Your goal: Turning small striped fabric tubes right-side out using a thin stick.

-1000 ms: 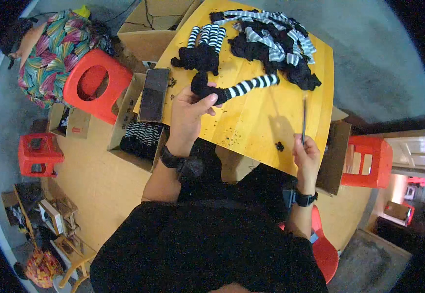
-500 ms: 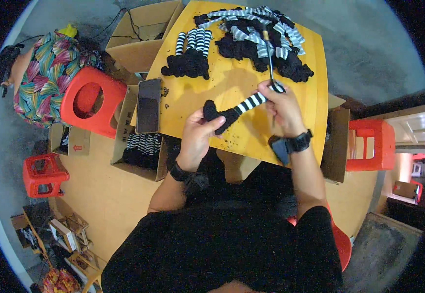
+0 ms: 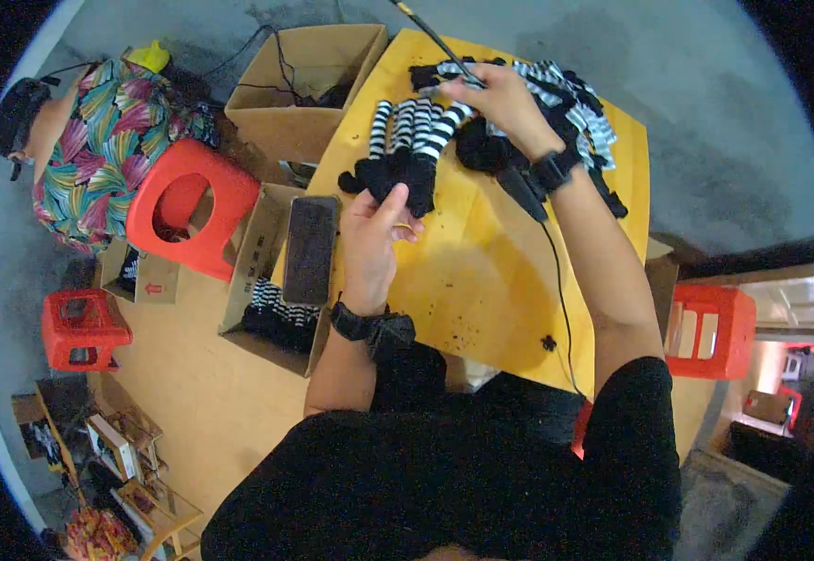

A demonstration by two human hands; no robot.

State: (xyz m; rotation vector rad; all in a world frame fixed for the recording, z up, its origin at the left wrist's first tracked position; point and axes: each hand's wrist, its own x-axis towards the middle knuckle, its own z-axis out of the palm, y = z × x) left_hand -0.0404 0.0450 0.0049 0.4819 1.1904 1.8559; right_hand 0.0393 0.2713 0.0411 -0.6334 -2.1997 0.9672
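My left hand [image 3: 379, 229] is closed, thumb on top, over the black end of a knitted black-and-white striped piece [image 3: 439, 136], a sock or a glove; I cannot tell which. That piece lies at the right side of a row of similar striped pieces [image 3: 405, 126]. Up at its striped end, my right hand [image 3: 496, 103] is closed around a long thin dark rod [image 3: 430, 35] that points away to the upper left. Beside my right wrist is a black block-like thing [image 3: 522, 192] with a thin cord running down to the table's near edge.
Heaped striped and black knits [image 3: 570, 103] cover the far right of the yellow table [image 3: 510, 299]. A phone [image 3: 311, 251] rests at the left edge, near an open carton [image 3: 266, 318] of knits. Another carton [image 3: 285, 122], red stools [image 3: 192, 201] and a seated person [image 3: 98, 150] are on the left.
Both hands have moved away from me, carrying the striped piece from the table's near middle to the row's right side. The rod now tilts up to the left. The view has shifted slightly.
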